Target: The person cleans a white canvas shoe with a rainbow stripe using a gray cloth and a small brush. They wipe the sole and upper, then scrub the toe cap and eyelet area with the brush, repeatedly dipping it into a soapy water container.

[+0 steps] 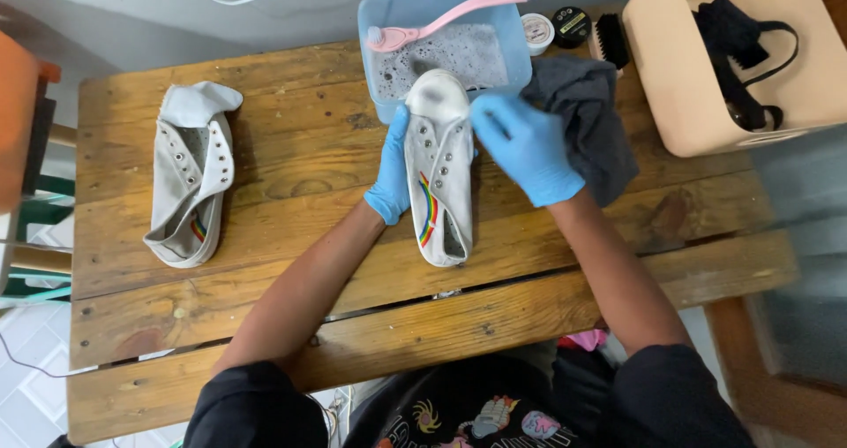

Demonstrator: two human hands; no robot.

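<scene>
we see the left hand (393, 173) in a blue glove, its grip closed along the side of a white sneaker (438, 170) lying at the middle of the table (265, 324). the right hand (527, 146) grips a dark grey cloth (593, 126) beside the shoe's toe. the table is worn wooden planks; a soapy blue tub (441, 46) and a beige bin (732, 51) stand at its far edge, white floor tiles (31, 395) below.

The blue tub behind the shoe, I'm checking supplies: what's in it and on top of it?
The blue tub holds foamy water; a pink brush lies across its rim. The shoe toe hides the near edge, and anything under the suds cannot be seen.
</scene>
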